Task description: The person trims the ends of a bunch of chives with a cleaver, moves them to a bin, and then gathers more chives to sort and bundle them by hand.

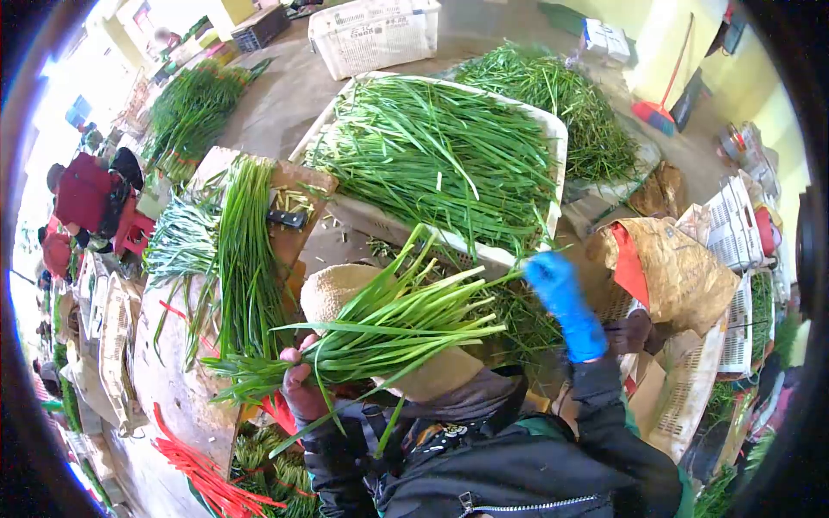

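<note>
My left hand [299,373] is closed round a loose bunch of garlic chives [406,324], with the pale cut ends fanning to the right and the leaf tips drooping left. In a blue glove, my right hand [560,302] is raised just right of those ends. Its fingers are curled together near a thin green leaf; what they pinch is too small to make out. Ahead of both hands, a white crate [557,173] is heaped with long green leaves. A black-handled knife [287,218] lies on the board at left, beside a long pile of chives [244,259].
Red ties [203,470] hang over the near left table edge. More greens [561,112] are heaped behind the crate. A white box [373,39] stands farther back. To the right are a brown sack [678,272] and a white basket [734,224]. A person in red [91,194] is at left.
</note>
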The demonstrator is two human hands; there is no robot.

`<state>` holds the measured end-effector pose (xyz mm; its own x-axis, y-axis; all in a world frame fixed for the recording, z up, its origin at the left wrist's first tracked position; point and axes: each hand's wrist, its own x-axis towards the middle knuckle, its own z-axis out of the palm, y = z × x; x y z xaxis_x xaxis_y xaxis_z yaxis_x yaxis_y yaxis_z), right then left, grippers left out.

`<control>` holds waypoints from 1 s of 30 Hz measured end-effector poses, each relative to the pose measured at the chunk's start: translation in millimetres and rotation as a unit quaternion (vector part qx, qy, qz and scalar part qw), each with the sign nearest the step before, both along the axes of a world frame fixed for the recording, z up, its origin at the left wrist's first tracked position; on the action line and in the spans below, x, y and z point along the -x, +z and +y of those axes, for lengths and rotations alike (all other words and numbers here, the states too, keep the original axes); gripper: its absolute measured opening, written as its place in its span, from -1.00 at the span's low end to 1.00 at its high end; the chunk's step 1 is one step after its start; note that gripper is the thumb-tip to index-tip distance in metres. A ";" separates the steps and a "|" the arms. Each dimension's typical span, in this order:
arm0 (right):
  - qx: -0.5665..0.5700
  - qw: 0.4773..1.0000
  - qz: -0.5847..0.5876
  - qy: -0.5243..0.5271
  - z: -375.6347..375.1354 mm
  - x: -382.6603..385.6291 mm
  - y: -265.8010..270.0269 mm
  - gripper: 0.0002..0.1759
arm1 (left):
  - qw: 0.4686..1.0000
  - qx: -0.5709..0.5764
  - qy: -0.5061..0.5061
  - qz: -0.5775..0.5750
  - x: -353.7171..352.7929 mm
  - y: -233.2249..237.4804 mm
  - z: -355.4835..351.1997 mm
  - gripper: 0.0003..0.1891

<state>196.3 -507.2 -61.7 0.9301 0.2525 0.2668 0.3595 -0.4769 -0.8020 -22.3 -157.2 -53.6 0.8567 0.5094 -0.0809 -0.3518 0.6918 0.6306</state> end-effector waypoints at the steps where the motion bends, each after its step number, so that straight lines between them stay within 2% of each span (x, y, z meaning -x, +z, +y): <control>1: 0.057 0.997 0.031 -0.047 -26.3 -1.0 6.8 -0.86 | 1.000 0.015 0.000 -0.001 1.8 -1.8 1.5 -0.79; 2: 0.081 0.994 -0.017 -0.076 -59.5 -4.6 -0.7 -0.87 | 1.000 0.030 0.000 -0.003 4.2 -4.0 3.4 -0.79; 3: 0.109 0.988 0.018 -0.110 -95.7 -6.6 -8.4 -0.86 | 1.000 0.028 0.006 -0.002 6.5 -8.0 6.0 -0.79; 4: 0.281 0.950 0.024 -0.130 -126.7 -3.7 0.9 -0.85 | 0.999 0.030 0.009 -0.003 6.9 -7.2 3.9 -0.79; 5: 0.332 0.925 0.120 -0.141 -165.6 -2.7 -14.8 -0.86 | 0.999 0.035 0.018 -0.003 6.5 -3.9 0.3 -0.79; 9: 0.397 0.904 0.118 -0.110 -174.6 33.7 -2.0 -0.78 | 0.999 0.045 0.023 0.013 0.3 10.0 -10.6 -0.77; 11: 0.231 0.971 0.031 -0.057 -126.8 41.2 -7.0 -0.61 | 0.999 0.051 0.006 -0.002 -3.1 11.2 -11.9 -0.77; 12: 0.142 0.982 0.123 -0.009 -91.9 37.7 5.7 -0.52 | 0.998 0.055 -0.009 -0.017 -3.7 11.9 -12.0 -0.77; 14: 0.024 0.980 0.176 0.094 -23.6 34.8 16.5 -0.61 | 0.999 0.048 -0.008 -0.005 -0.6 11.3 -10.4 -0.77; 16: -0.126 0.947 0.248 0.158 30.0 32.6 8.7 -0.65 | 0.999 0.040 0.000 0.005 0.7 12.9 -9.4 -0.77; 17: -0.078 0.944 0.255 0.196 50.3 29.2 18.4 -0.67 | 0.999 0.032 0.014 0.011 1.8 14.5 -11.7 -0.77; 18: -0.042 0.959 0.225 0.167 63.7 23.9 -8.5 -0.73 | 0.999 0.024 0.030 0.018 3.6 16.1 -13.3 -0.77; 21: -0.164 0.937 0.285 0.120 95.0 21.1 11.9 -0.77 | 0.998 0.025 0.061 0.018 16.1 9.3 -12.9 -0.76; 22: -0.163 0.936 0.287 0.125 98.2 20.7 7.5 -0.77 | 0.997 0.031 0.071 0.002 19.6 5.9 -14.0 -0.76; 23: -0.182 0.935 0.269 0.140 99.6 20.5 2.5 -0.79 | 0.995 -0.011 0.087 0.049 22.8 11.1 -17.7 -0.74; 24: -0.200 0.935 0.249 0.154 98.2 20.0 -0.7 -0.80 | 0.995 -0.009 0.089 0.049 25.9 13.2 -19.2 -0.74; 26: -0.160 0.935 0.281 0.148 92.4 21.6 2.4 -0.82 | 0.993 -0.015 0.085 0.076 34.5 13.3 -21.3 -0.69; 27: -0.188 0.926 0.284 0.161 91.4 24.3 7.3 -0.83 | 0.996 0.066 0.033 0.052 42.1 12.1 -16.5 -0.55; 28: -0.216 0.917 0.287 0.175 90.6 26.6 9.2 -0.85 | 0.996 0.066 0.033 0.053 41.5 8.9 -17.4 -0.55; 30: -0.217 0.918 0.280 0.178 85.4 27.5 -0.8 -0.86 | 0.977 0.079 0.158 0.124 31.9 15.5 -24.3 -0.59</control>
<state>168.8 -421.8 -62.5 0.8313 0.5498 -0.0813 -0.0961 -0.0018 -0.9954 -54.2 -181.5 -38.1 0.6036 0.7091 -0.3645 -0.4132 0.6692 0.6176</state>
